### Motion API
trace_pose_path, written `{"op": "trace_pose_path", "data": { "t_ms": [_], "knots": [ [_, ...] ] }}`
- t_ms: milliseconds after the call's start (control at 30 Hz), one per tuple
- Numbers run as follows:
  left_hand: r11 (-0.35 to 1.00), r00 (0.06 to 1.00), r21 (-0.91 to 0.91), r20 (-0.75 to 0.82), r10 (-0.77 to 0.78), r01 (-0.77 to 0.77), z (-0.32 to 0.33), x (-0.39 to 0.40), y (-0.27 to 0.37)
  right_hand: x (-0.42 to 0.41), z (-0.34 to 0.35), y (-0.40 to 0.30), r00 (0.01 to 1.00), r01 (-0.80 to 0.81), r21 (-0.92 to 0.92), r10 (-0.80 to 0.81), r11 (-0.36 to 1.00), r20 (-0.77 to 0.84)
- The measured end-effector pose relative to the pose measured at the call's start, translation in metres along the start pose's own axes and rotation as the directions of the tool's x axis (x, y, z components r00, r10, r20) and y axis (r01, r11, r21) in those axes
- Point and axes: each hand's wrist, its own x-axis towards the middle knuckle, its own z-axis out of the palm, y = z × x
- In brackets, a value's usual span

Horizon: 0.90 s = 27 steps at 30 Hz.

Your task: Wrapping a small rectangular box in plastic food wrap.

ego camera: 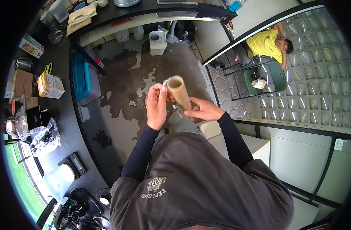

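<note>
Before my chest a tan roll (180,93), apparently cling film on a cardboard core, is tilted with its hollow end away from me. The fingers of my right hand (205,109) grip its near end. At the far end, my left hand (157,105) pinches clear plastic film (165,82) between thumb and fingers; some of its fingertips are hidden behind the roll. A crumpled bit of clear film (176,108) hangs beside the roll, between the two hands.
On the left, a black counter (59,110) carries a carton (50,85), green-handled scissors (48,68), a plastic bag (46,138) and a digital scale (74,164). A teal-lidded bin (81,76) sits under it. Beyond the doorway, a person (266,43) reclines near a green chair (279,77).
</note>
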Motion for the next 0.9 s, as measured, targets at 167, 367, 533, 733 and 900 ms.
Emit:
{"op": "trace_pose_path", "data": {
  "t_ms": [167,367,533,733,900],
  "knots": [
    [0.98,0.996,0.186,-0.039,0.077,-0.069,-0.012,0.019,0.015,0.009,0.003,0.008,0.956,0.187,-0.043,-0.192,0.981,-0.222],
    [0.956,0.989,0.279,-0.084,0.123,-0.095,-0.027,0.024,0.001,0.01,0.0,0.001,0.972,0.106,0.288,-0.038,0.952,-0.233],
    [0.966,0.99,-0.246,-0.096,-0.108,0.081,-0.021,0.016,-0.032,0.014,-0.002,-0.007,0.981,0.018,0.362,0.053,0.932,-0.186],
    [0.772,0.849,-0.358,0.171,-0.499,0.526,0.003,-0.009,-0.056,0.026,0.004,-0.005,0.97,-0.075,0.392,0.158,0.917,-0.186],
    [0.774,0.847,-0.344,0.214,-0.486,0.531,0.009,-0.011,-0.075,0.028,0.002,-0.006,0.953,-0.104,0.4,0.206,0.911,-0.222]
  ]
}}
